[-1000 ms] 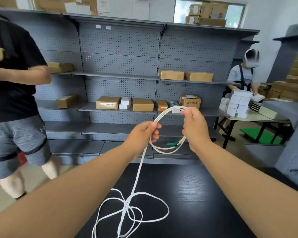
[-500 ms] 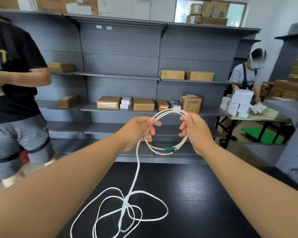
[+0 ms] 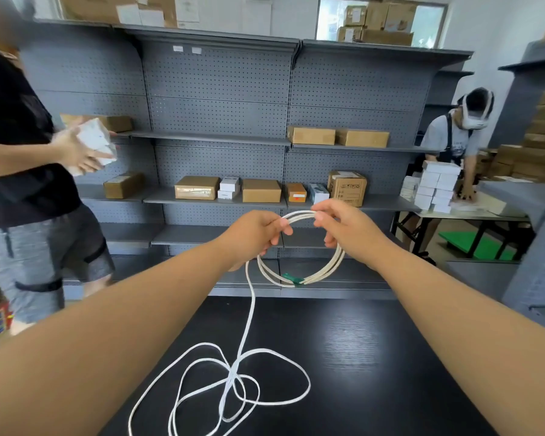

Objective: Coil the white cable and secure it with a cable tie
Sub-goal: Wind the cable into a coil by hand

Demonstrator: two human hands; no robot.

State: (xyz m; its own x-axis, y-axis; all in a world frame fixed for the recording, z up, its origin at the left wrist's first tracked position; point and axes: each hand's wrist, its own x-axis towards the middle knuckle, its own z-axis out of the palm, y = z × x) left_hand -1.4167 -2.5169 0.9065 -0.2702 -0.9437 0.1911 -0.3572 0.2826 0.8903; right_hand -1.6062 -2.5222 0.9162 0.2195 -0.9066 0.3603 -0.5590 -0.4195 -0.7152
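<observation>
I hold a small round coil of the white cable (image 3: 309, 278) in the air above the far edge of the black table (image 3: 375, 357). My left hand (image 3: 258, 231) pinches the coil's top left, and my right hand (image 3: 346, 229) pinches the top right; a short stretch of strands runs between them. A green connector (image 3: 291, 278) sits at the bottom of the coil. From my left hand a loose length of cable (image 3: 249, 316) hangs down to several slack loops (image 3: 233, 382) lying on the table. No cable tie is visible.
Grey shelving (image 3: 221, 140) with cardboard boxes stands behind the table. A person in a black shirt (image 3: 19, 158) stands at the left holding a white box. Another person (image 3: 456, 136) leans over a side table with stacked white boxes at the right.
Both hands moved closer together at the top of the coil, which gained another turn. The slack on the table shifted slightly. The person at the left raised a white box.
</observation>
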